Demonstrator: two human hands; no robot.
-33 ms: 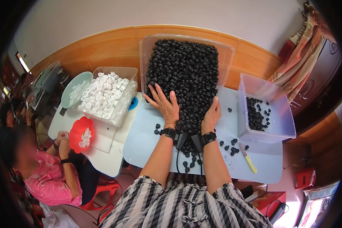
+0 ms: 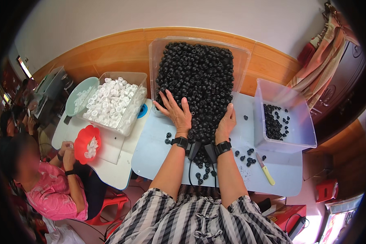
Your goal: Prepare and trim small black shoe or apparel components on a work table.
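A large clear plastic bin (image 2: pixel 242 61) stands tilted toward me at the back of the light blue table (image 2: pixel 150 148), full of small round black parts (image 2: pixel 197 73). The parts pour over its near side onto the tabletop between my arms. My left hand (image 2: pixel 175 112) lies with spread fingers on the left side of the heap. On the right, my right hand (image 2: pixel 226 123) stands with its palm against the edge of the heap, fingers stretched up. Neither hand grips anything. Both wrists wear black straps with small devices and cables.
On the right are a clear tub (image 2: pixel 286 142) with some black parts, and a knife (image 2: pixel 266 170) with a yellow handle. Leftward, a clear bin (image 2: pixel 130 126) of white parts, a green basin (image 2: pixel 71 99) and a red bowl (image 2: pixel 80 140) surround a seated person in pink (image 2: pixel 55 191).
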